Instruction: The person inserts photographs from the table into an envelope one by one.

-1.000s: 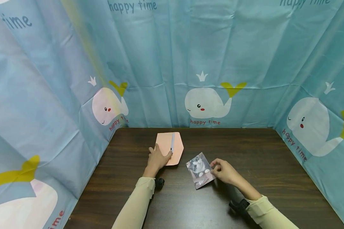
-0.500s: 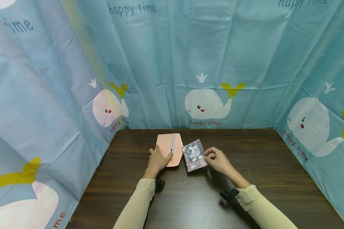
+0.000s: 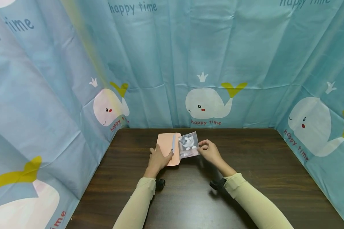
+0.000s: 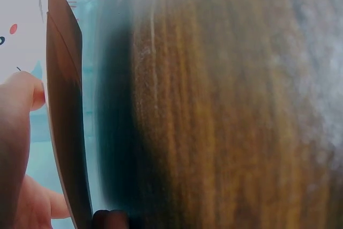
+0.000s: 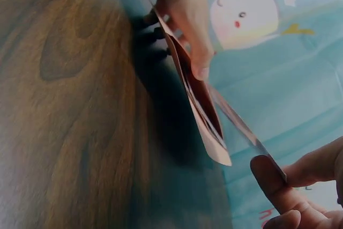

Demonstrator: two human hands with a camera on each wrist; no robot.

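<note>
A peach paper envelope (image 3: 164, 141) is held over the far middle of the table by my left hand (image 3: 156, 161), thumb on its upper face and fingers underneath. In the right wrist view its mouth gapes, with pale sheet edges (image 5: 199, 99) inside and the flap (image 5: 217, 155) sticking out below. My right hand (image 3: 212, 152) pinches a cat photo (image 3: 188, 142) by its right edge between thumb and forefinger. The photo's left edge overlaps the envelope's flap in the head view. In the left wrist view the envelope (image 4: 64, 89) appears edge-on and the photo is hidden.
Under both hands is a dark wood-grain table (image 3: 186, 197). A light blue curtain (image 3: 149, 63) printed with white whales closes in the back and both sides, right at the table's far edge.
My right hand has carried the cat photo left and away from me, up to the envelope's flap, turning it straighter. My left hand and the envelope have stayed nearly still.
</note>
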